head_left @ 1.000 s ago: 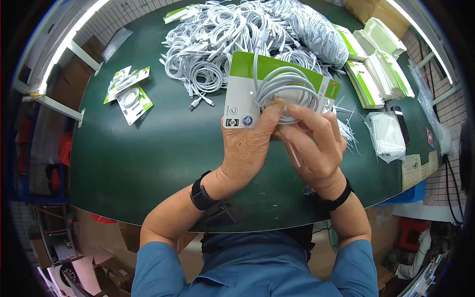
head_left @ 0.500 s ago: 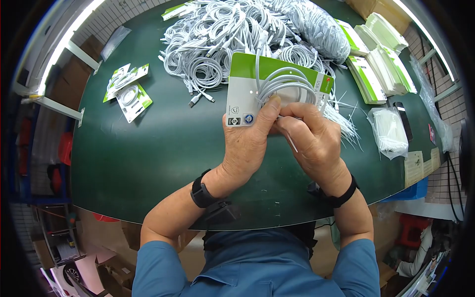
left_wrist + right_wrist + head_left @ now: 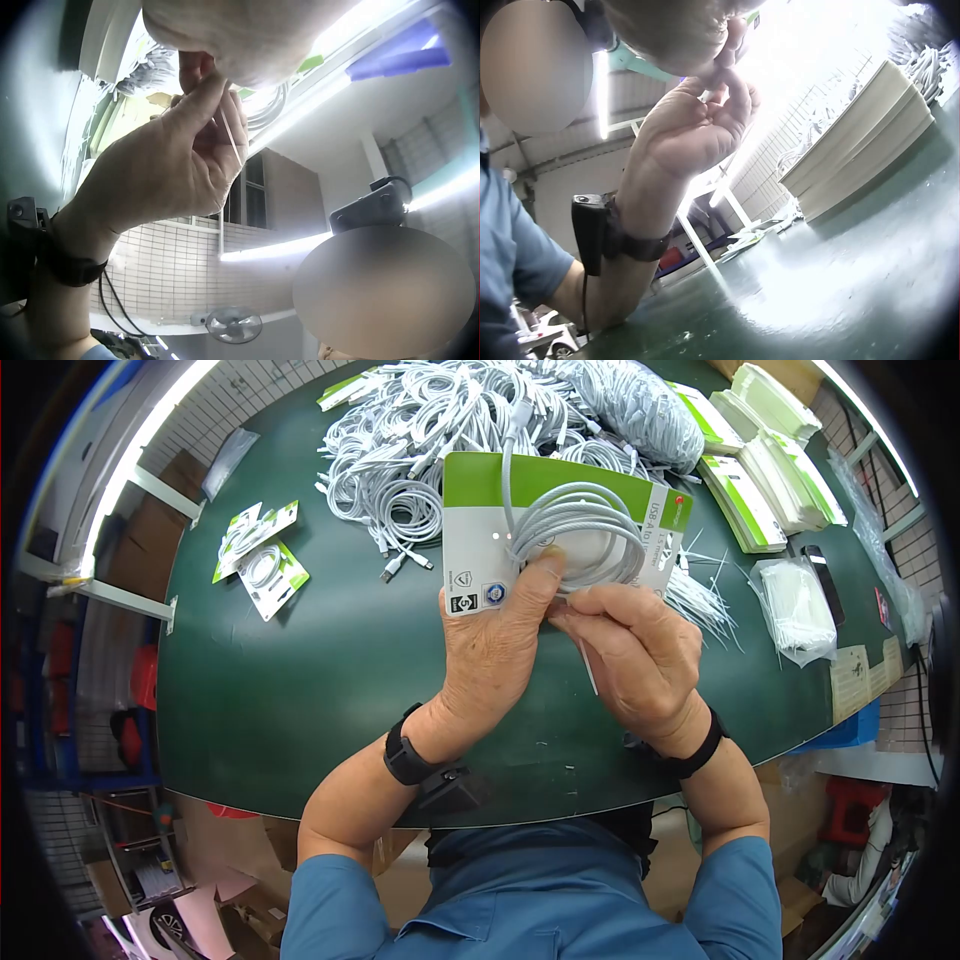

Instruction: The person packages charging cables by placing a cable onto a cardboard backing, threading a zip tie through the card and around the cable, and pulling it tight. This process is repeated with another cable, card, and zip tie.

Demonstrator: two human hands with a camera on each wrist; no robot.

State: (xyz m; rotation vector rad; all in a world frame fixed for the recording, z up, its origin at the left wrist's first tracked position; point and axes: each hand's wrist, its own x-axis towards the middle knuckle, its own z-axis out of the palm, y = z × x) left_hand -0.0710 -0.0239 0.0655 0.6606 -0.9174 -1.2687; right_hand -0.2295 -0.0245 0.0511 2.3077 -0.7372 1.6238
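Note:
A green-and-white printed card (image 3: 473, 540) is held up over the table, a coiled white cable (image 3: 590, 525) lying across its face. The left hand (image 3: 492, 645) grips the card's lower edge, its thumb pressing on the coil. At the coil's lower side the right hand (image 3: 645, 655) pinches a thin white tie (image 3: 588, 668), whose end hangs below the fingers. That tie (image 3: 230, 135) also shows in the left wrist view, by the right hand (image 3: 169, 161). What the fingertips do behind the card is hidden.
Behind the card is a large heap of white cables (image 3: 400, 420). Stacked cards (image 3: 745, 505), a bag of ties (image 3: 795, 610) and a dark phone (image 3: 823, 585) are at the right; loose ties (image 3: 700, 600) fan out nearer. Carded cables (image 3: 268, 575) lie at the left.
The right hand's fingers have closed in from a looser spread to a pinch at the coil's lower side. The card has shifted slightly left and up in the head view.

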